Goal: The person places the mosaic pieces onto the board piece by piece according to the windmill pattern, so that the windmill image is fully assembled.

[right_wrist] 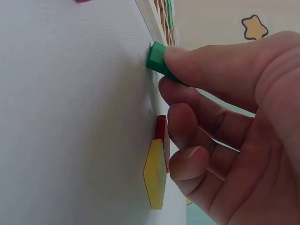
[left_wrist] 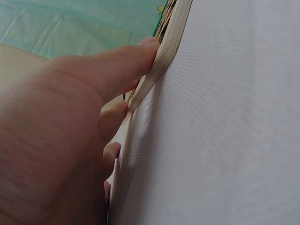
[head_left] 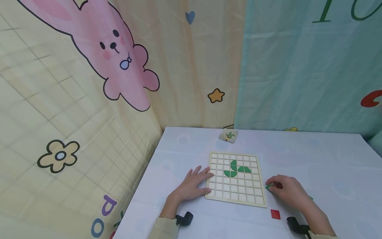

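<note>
A square wooden grid board (head_left: 235, 201) lies flat on the white table. Green quarter-round pieces (head_left: 234, 165) sit in pairs near its middle, forming half circles. My left hand (head_left: 191, 186) rests at the board's left edge with fingers extended, its thumb (left_wrist: 147, 43) touching the board's side in the left wrist view. Just off the board's right edge, my right hand (head_left: 285, 189) pinches a small green piece (right_wrist: 158, 57) between thumb and index finger, close over the table. The other fingers of that hand are bent and hold nothing.
A red square piece (head_left: 275, 214) lies near the board's lower right corner. Beyond the right hand are a yellow piece (right_wrist: 155, 176) and another red piece (right_wrist: 161, 126). A small pattern card (head_left: 228, 135) lies at the table's back edge, before patterned curtains.
</note>
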